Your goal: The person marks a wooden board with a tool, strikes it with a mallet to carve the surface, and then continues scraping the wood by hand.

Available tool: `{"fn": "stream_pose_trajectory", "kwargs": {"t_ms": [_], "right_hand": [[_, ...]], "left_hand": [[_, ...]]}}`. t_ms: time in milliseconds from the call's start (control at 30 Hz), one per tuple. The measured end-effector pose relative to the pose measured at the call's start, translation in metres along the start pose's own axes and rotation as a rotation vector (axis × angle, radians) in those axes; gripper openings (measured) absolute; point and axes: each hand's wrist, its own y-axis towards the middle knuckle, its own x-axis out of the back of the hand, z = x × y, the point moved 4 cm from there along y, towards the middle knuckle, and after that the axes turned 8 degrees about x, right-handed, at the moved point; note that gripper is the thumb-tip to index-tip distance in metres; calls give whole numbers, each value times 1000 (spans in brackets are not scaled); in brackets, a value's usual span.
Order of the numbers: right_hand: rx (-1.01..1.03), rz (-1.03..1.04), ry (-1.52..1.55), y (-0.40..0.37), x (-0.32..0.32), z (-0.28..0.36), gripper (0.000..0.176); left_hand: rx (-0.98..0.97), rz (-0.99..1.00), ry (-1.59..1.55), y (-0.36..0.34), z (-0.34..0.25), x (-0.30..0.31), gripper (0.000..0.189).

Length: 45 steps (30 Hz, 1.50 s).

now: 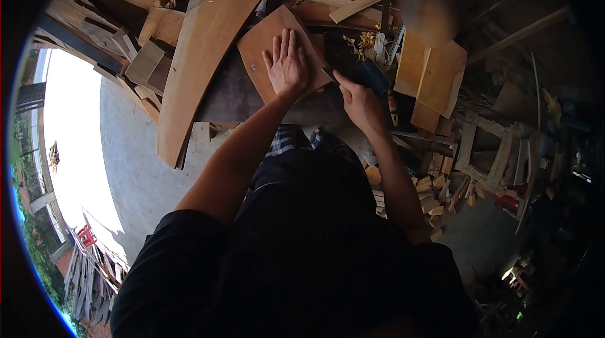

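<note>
My left hand (pixel 288 70) lies flat on a curved wooden board (pixel 258 51), fingers stretched toward its far edge. The board rests on a dark workbench (pixel 239 103). At the board's right edge is my right hand (pixel 362 104), closed with the index finger extended along a small dark flat tool (pixel 328 74). The tool's tip overlaps the board's edge; its handle is hidden in the hand, and I cannot tell its exact kind. Just beyond my right hand sits a dark blue block-like object (pixel 370 76). A brush with a reddish handle (pixel 393 110) lies to the right.
A long tapered plank (pixel 201 54) leans over the bench's left side. Yellowish wood panels (pixel 435 79) stand at the right. Wood shavings (pixel 361 45) and strips (pixel 365 2) cover the bench's far part. Offcuts (pixel 435 193) are piled on the floor at right.
</note>
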Motion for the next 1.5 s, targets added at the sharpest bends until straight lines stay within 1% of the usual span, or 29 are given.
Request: {"fn": "stream_pose_trajectory", "kwargs": {"t_ms": [67,100,167,300,367,467,500,567,600,667,800,867,933,1000,1100,1200,1300,1433,1500], "right_hand": [[-39,41,-46,25,-6,3,35],[-34,47,-43,26,-3,8,35],[-79,131,-114,21,5,14,35],[-104,182,-55,0,15,11,35],[-134,213,-51,13,15,11,38],[-189,244,-43,9,18,17,37],[-187,231,-47,5,18,13,37],[-58,117,-8,-3,17,15,36],[-68,122,-7,0,15,15,36],[-159,166,-69,14,10,12,37],[-140,142,-55,23,3,5,38],[-73,150,1,3,13,6,37],[-104,184,-23,4,8,1,36],[-118,157,-19,22,3,2,37],[-110,175,-53,27,2,3,38],[-51,192,-61,7,15,5,38],[-85,222,-61,11,17,8,39],[-111,189,-61,2,17,15,39],[-83,127,-75,-8,11,16,39]], "left_hand": [[-20,-12,60,2,-1,0,54],[-7,1,63,2,-1,0,53],[-13,-8,46,2,0,1,53],[-15,-17,-14,2,1,0,55],[-5,-10,-7,1,1,0,55],[-26,-18,-5,0,0,0,55],[-16,-18,-2,1,0,-1,54],[-2,-26,6,5,0,-1,53],[0,-15,6,4,1,0,53],[-30,-17,12,3,0,-1,52],[-13,-36,-20,4,0,1,52],[-5,-40,-22,5,0,2,52],[-21,-40,-2,3,-1,2,52],[-22,-34,-11,1,-1,0,52],[-15,-43,-15,4,-1,3,52],[-37,-32,-38,4,-1,3,53],[-54,-26,-2,3,-1,1,53],[-67,-30,-2,6,-1,0,54],[-86,-7,24,5,2,1,56]]}}
